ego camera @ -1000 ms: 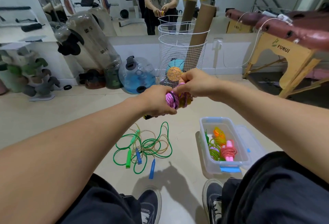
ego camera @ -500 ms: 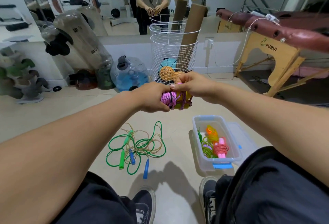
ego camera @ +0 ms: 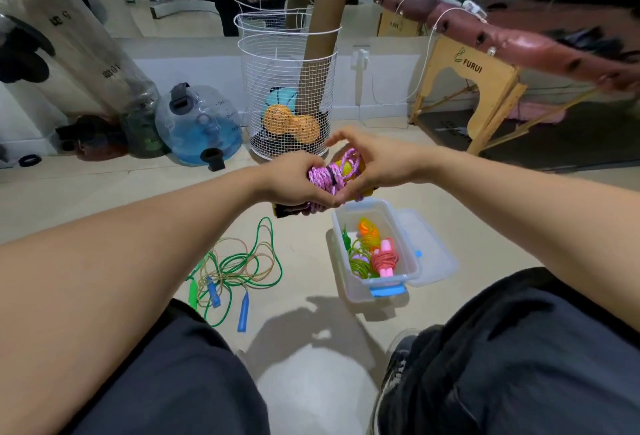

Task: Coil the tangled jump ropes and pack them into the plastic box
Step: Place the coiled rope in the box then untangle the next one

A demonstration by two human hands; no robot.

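A coiled pink braided jump rope (ego camera: 327,176) with yellow handles is held in front of me above the floor. My left hand (ego camera: 294,180) grips the bundle from the left. My right hand (ego camera: 372,161) curls around it from the right, thumb underneath. Just below and to the right stands the clear plastic box (ego camera: 349,282) with a blue latch; it holds several coiled ropes in orange, green and pink. A tangle of a green rope and a tan rope (ego camera: 239,266) with green and blue handles lies on the floor to the left of the box.
The box's clear lid (ego camera: 433,258) lies against its right side. A white wire basket (ego camera: 289,95) with cardboard tubes stands ahead, a blue water jug (ego camera: 199,125) to its left, a wooden-legged massage table (ego camera: 485,64) at right. My shoes and knees are at the bottom.
Both hands have come down with the pink rope toward the box. My right hand has shifted from pinching on top to wrapping around the bundle's right side.
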